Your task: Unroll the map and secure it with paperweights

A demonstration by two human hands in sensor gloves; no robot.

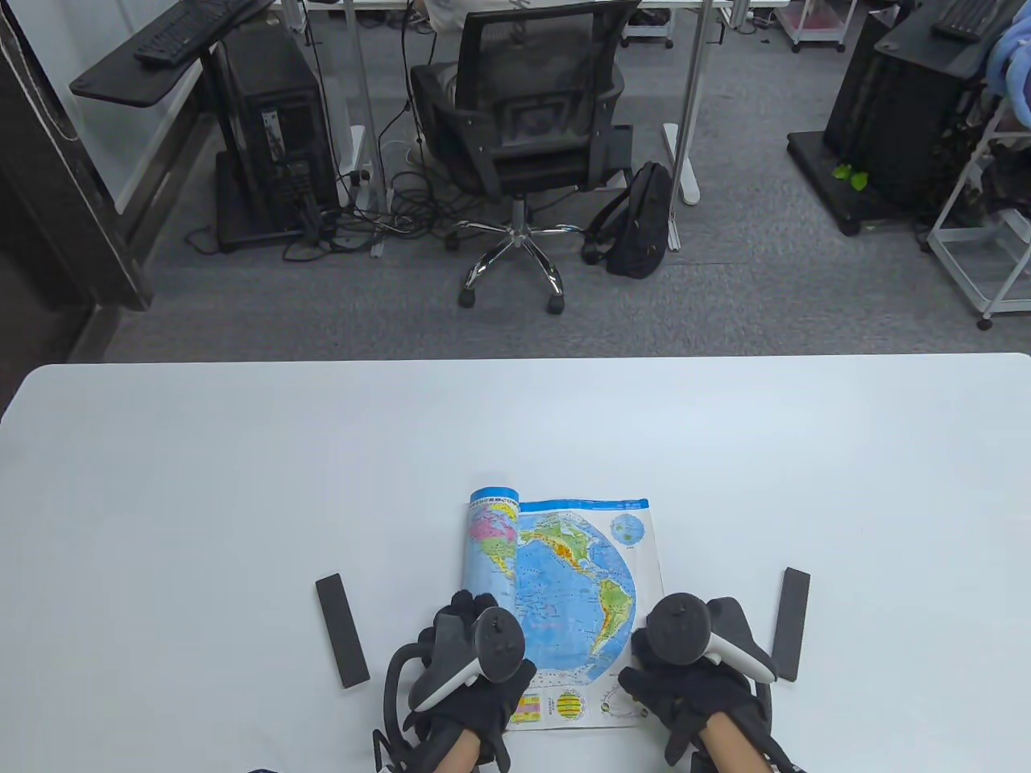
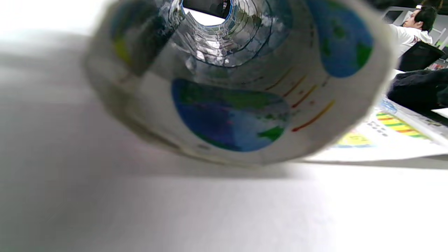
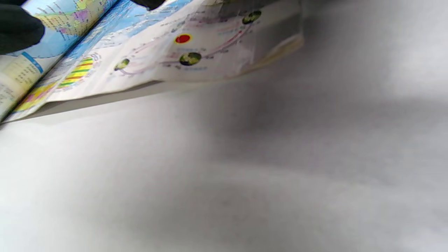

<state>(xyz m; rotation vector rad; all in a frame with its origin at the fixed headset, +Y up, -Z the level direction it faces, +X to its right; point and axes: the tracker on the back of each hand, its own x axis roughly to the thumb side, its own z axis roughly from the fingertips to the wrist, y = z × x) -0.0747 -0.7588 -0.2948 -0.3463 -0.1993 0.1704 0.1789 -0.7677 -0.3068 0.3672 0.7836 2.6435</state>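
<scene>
A world map (image 1: 576, 596) lies partly unrolled on the white table (image 1: 242, 483). Its left part is still a roll (image 1: 491, 539). My left hand (image 1: 471, 656) rests on the near end of the roll; the left wrist view looks straight into the roll's open end (image 2: 224, 87). My right hand (image 1: 693, 668) presses on the map's near right corner, which shows a little lifted in the right wrist view (image 3: 217, 45). Two dark bar paperweights lie on the table: one (image 1: 341, 618) left of the map, one (image 1: 792, 612) right of it. Neither hand touches them.
Beyond the table's far edge stand an office chair (image 1: 523, 137), a black backpack (image 1: 640, 221), a computer tower (image 1: 278, 153) with cables, and desks. A person (image 2: 414, 26) sits in the background of the left wrist view.
</scene>
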